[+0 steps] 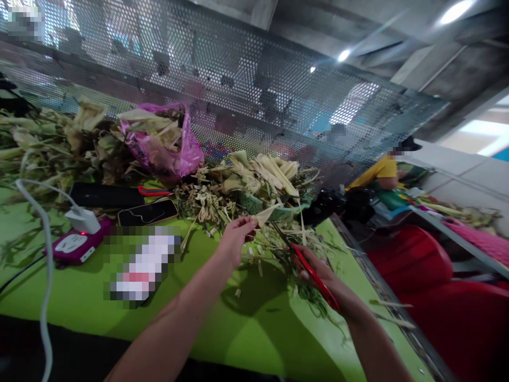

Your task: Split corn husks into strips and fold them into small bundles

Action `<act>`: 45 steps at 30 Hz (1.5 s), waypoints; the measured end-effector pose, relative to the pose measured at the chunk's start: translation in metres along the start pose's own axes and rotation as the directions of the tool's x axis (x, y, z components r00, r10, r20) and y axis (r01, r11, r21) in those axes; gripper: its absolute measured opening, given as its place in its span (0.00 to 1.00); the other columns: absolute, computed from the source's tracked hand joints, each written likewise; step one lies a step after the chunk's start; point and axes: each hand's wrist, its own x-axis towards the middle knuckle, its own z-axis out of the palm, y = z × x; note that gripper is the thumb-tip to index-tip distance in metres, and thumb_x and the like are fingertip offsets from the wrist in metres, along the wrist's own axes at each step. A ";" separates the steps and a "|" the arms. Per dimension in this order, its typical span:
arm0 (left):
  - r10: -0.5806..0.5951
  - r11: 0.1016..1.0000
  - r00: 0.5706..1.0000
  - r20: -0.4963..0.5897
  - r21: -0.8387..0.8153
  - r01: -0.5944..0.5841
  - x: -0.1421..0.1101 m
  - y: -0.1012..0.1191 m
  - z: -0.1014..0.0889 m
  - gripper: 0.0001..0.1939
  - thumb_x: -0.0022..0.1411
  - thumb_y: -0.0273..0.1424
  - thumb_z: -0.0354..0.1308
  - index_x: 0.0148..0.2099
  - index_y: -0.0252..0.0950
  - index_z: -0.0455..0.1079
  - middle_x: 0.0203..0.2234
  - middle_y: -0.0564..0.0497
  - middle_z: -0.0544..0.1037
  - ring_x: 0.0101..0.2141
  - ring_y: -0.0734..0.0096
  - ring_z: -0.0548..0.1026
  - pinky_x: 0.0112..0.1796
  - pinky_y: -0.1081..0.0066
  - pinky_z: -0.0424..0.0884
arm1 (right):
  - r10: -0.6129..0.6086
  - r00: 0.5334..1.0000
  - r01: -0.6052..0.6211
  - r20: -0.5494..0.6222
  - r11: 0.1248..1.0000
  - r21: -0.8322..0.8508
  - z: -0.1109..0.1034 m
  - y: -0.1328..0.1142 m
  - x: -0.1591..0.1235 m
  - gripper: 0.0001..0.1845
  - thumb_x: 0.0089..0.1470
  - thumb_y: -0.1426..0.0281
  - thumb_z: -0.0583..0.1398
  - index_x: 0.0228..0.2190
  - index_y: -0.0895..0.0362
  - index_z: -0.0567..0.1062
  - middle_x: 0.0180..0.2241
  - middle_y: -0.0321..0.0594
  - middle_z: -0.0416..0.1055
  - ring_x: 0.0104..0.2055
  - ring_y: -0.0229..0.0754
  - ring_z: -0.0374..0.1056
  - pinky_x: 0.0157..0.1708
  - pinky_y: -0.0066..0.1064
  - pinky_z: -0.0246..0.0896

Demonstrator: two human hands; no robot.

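The left fingers (249, 222) pinch together on a pale husk piece (265, 215); the right fingers (305, 275) wrap around red scissors (314, 276) beside it. Both are above the green desk (234, 331), whose far side bears a big husk heap (85, 130) and a filled purple bag (191, 154): much seems left uncut. Small clippings (237, 292) nearby suggest some cutting is done.
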 end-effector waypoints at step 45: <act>0.119 0.958 0.986 0.118 0.249 -0.146 -0.006 -0.004 0.010 0.10 0.48 0.34 0.64 0.28 0.33 0.71 0.23 0.54 0.70 0.26 0.78 0.65 0.32 0.74 0.60 | -0.169 0.942 -0.003 -0.291 0.861 -0.509 0.005 -0.018 0.023 0.16 0.58 0.62 0.54 0.45 0.51 0.76 0.47 0.42 0.74 0.49 0.50 0.69 0.50 0.43 0.60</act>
